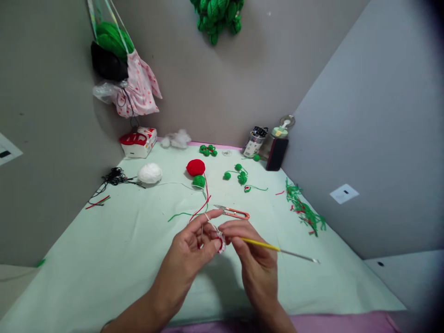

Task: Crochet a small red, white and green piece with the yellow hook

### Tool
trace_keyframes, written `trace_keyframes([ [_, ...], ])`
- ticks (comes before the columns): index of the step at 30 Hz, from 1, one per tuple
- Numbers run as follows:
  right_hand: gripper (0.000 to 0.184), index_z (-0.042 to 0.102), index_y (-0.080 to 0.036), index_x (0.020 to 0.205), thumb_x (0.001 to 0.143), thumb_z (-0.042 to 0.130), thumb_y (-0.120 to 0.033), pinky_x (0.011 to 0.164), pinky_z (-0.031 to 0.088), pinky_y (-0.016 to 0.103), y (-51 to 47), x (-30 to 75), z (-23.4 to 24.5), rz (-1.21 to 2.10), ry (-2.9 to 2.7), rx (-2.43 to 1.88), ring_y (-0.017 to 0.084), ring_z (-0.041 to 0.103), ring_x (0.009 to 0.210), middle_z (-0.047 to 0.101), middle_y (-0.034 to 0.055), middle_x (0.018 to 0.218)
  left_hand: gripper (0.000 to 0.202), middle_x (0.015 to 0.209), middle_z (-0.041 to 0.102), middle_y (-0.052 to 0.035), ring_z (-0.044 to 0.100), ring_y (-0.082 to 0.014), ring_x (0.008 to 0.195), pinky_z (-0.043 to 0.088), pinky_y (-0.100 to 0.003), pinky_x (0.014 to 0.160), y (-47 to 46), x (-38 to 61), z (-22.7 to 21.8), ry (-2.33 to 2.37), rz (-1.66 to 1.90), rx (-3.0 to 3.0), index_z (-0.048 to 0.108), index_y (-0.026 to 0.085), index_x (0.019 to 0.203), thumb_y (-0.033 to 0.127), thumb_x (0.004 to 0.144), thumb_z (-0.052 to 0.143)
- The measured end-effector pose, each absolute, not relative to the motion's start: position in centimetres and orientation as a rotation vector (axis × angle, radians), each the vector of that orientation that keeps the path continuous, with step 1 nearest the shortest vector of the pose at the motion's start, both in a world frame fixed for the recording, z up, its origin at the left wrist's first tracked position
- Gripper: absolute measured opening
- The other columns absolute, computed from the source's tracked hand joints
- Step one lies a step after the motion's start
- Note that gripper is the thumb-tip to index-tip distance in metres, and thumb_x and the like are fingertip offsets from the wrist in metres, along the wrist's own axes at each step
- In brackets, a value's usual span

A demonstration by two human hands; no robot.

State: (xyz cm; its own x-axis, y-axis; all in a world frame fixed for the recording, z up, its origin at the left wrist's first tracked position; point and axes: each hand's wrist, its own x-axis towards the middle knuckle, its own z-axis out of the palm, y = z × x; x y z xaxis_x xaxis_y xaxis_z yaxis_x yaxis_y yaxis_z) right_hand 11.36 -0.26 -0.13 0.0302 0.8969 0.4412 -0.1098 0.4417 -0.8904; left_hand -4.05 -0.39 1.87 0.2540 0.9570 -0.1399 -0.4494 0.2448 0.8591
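Note:
My left hand (194, 249) pinches a small red and white crochet piece (221, 243) between thumb and fingers, and white yarn runs over its raised index finger. Held in my right hand (255, 254) is a crochet hook (262, 243) with a yellow grip; its bare metal end points to the right. The hook's working tip meets the crochet piece, mostly hidden by my fingers. Just beyond my hands lie orange-handled thread snips (236, 213). A white yarn ball (150, 173), a red yarn ball (196, 167) and a green ball (199, 181) sit farther back.
Small green crocheted pieces (242, 177) lie at centre right. Green and red yarn scraps (303, 209) line the right edge, black yarn (116, 176) the left. A box (147, 141), white stuffing (178, 138), a holder of pens (254, 144) and a phone (277, 154) stand along the back.

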Motion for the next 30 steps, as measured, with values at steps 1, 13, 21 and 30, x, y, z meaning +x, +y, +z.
trace_keyframes([
  [1,0.015,0.083,-0.027,0.097,0.1,0.068,-0.028,0.081,0.056,0.029,-0.3,11.4,-0.2,0.883,-1.323,-0.796,0.017,0.069,0.087,0.076,0.0039,0.089,0.043,0.089,0.063,0.0022,0.057,-0.0149,0.085,0.043,-0.031,0.088,-0.4,-4.1,1.8,0.787,1.097,0.805,0.075,0.035,0.129,0.029,0.087,0.081],
  [13,0.025,0.074,-0.025,0.111,0.106,0.051,-0.017,0.074,0.061,0.028,-1.1,11.5,0.0,0.565,-1.56,-0.84,0.016,0.074,0.081,0.077,0.0046,0.094,0.045,0.086,0.061,0.0024,0.054,-0.0154,0.082,0.042,-0.029,0.079,-0.3,-4.5,1.8,0.834,1.106,0.787,0.075,0.034,0.13,0.03,0.085,0.081],
  [21,0.034,0.075,-0.027,0.122,0.1,0.057,-0.008,0.075,0.061,0.029,-1.4,11.5,-0.9,0.171,-1.721,-0.877,0.018,0.072,0.091,0.074,0.0067,0.101,0.052,0.083,0.065,0.0,0.056,-0.0139,0.079,0.047,-0.03,0.085,-0.2,-4.1,1.5,0.714,1.004,0.417,0.076,0.021,0.127,0.03,0.078,0.09],
  [30,0.026,0.077,-0.027,0.107,0.1,0.059,-0.009,0.076,0.061,0.029,-0.7,11.1,-0.1,0.561,-1.542,-0.828,0.018,0.073,0.089,0.077,0.0039,0.094,0.037,0.084,0.067,0.0012,0.059,-0.0158,0.086,0.045,-0.028,0.085,-0.7,-3.7,1.7,0.806,1.109,0.661,0.082,0.028,0.115,0.032,0.078,0.09],
])
